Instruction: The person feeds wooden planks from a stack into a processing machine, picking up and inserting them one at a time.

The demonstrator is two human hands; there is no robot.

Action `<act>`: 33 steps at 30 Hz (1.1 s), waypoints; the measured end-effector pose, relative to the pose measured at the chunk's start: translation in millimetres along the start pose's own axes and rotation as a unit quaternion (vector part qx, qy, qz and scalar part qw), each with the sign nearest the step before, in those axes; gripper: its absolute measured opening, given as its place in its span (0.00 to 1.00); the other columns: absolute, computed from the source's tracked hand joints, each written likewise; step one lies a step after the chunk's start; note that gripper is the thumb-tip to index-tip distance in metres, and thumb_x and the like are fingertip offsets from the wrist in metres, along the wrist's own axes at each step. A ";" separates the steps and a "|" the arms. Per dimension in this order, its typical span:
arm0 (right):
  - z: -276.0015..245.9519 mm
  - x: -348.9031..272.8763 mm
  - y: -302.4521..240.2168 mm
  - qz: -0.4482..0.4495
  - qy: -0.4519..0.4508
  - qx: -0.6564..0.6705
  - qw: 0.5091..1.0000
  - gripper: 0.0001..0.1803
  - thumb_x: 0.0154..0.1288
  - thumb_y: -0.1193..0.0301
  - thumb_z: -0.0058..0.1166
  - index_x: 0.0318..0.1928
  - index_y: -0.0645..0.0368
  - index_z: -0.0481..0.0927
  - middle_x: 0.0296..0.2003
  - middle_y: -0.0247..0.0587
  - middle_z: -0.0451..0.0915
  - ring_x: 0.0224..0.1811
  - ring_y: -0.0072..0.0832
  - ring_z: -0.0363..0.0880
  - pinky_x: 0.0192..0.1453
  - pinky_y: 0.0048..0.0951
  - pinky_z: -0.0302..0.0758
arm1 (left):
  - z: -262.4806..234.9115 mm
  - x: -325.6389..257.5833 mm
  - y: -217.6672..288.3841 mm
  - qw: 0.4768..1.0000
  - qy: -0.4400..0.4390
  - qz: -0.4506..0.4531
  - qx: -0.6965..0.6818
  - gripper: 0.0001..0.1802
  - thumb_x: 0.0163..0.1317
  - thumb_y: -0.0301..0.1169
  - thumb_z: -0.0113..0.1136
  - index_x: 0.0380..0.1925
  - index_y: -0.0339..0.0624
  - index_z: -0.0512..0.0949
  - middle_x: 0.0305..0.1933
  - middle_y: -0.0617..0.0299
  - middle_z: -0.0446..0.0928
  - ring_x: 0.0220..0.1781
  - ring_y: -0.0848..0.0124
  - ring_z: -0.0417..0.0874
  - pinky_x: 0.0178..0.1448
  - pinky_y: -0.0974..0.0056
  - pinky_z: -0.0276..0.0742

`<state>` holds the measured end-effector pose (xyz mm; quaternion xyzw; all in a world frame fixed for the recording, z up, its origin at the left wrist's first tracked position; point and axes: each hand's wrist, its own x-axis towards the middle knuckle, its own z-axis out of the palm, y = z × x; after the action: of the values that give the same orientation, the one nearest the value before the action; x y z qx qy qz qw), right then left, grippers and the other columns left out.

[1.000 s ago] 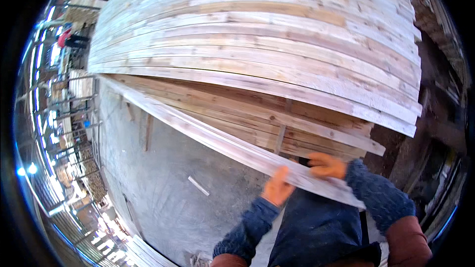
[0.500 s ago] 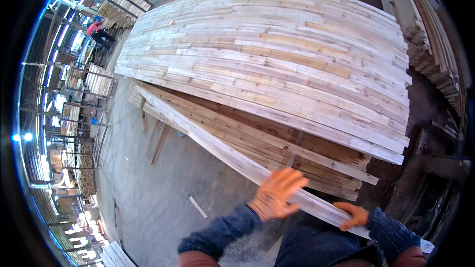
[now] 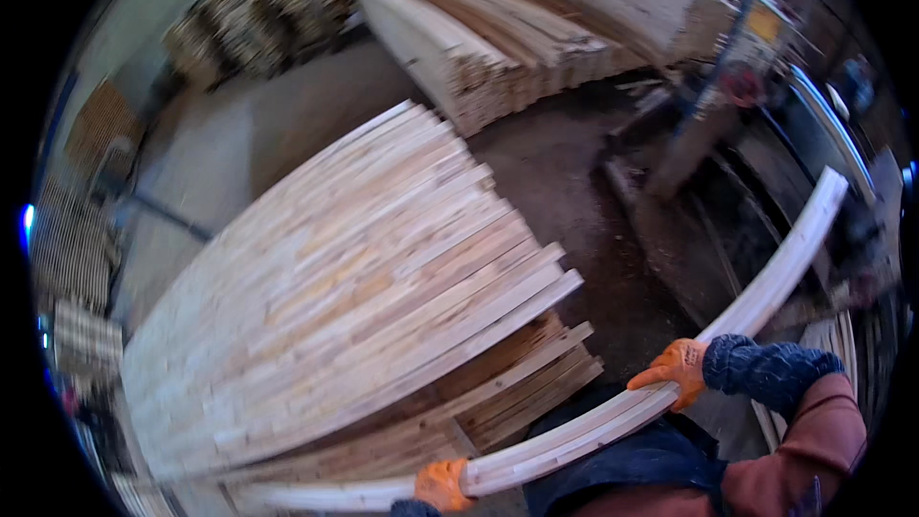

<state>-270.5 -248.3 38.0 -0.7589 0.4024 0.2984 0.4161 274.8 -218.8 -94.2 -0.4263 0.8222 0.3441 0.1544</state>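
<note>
One long timber strip (image 3: 574, 440), in front of the plank stack (image 3: 364, 268) — left hand (image 3: 442, 485) and right hand (image 3: 675, 373), fingers wrapped round it — which, from here, I'd steady with even, well-spaced grips.

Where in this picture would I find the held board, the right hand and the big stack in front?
Board (image 3: 578, 436): head view, on its middle stretch.
Right hand (image 3: 676, 370): head view, on its middle.
Stack (image 3: 354, 273): head view, on its top.
</note>
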 end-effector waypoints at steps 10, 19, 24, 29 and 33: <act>55.1 -50.5 64.7 -0.031 0.198 -0.058 0.978 0.63 0.47 0.57 0.78 0.81 0.35 0.54 0.61 0.49 0.79 0.60 0.46 0.81 0.65 0.44 0.77 | -28.8 -0.9 104.0 0.978 0.179 0.030 0.098 0.30 0.61 0.46 0.62 0.58 0.37 0.76 0.49 0.45 0.81 0.52 0.46 0.81 0.57 0.43 0.75; 88.4 -139.4 170.2 -0.016 0.456 -0.081 0.886 0.63 0.33 0.61 0.82 0.76 0.44 0.66 0.65 0.46 0.76 0.66 0.46 0.75 0.73 0.53 0.68 | -86.8 45.4 267.4 0.874 0.425 0.045 0.230 0.18 0.61 0.31 0.64 0.52 0.43 0.82 0.43 0.53 0.84 0.44 0.54 0.85 0.48 0.48 0.81; 119.6 -168.0 205.5 0.141 0.568 -0.083 0.807 0.57 0.38 0.72 0.72 0.75 0.43 0.67 0.72 0.51 0.69 0.76 0.51 0.65 0.80 0.50 0.62 | -87.1 128.3 355.4 0.911 0.334 0.087 0.225 0.36 0.47 0.33 0.75 0.59 0.41 0.77 0.48 0.52 0.83 0.51 0.53 0.84 0.55 0.50 0.80; 123.8 -92.0 154.3 0.027 0.565 -0.072 0.822 0.57 0.36 0.74 0.67 0.76 0.43 0.66 0.64 0.47 0.75 0.67 0.48 0.73 0.80 0.50 0.63 | -66.1 188.7 402.3 0.966 0.186 0.131 0.126 0.58 0.37 0.46 0.81 0.72 0.39 0.66 0.61 0.46 0.78 0.61 0.48 0.79 0.66 0.47 0.74; 123.1 -54.7 144.7 0.005 0.519 -0.129 0.845 0.60 0.36 0.68 0.71 0.77 0.41 0.62 0.63 0.42 0.77 0.68 0.39 0.74 0.83 0.52 0.56 | -53.2 194.3 433.3 0.950 0.237 0.185 0.083 0.55 0.41 0.49 0.79 0.70 0.37 0.69 0.61 0.42 0.78 0.61 0.44 0.79 0.66 0.46 0.74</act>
<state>-436.6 -168.9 -34.2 -0.8479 0.5210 -0.0880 0.0433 -187.3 -198.2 25.6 -0.3220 0.9251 0.1863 -0.0767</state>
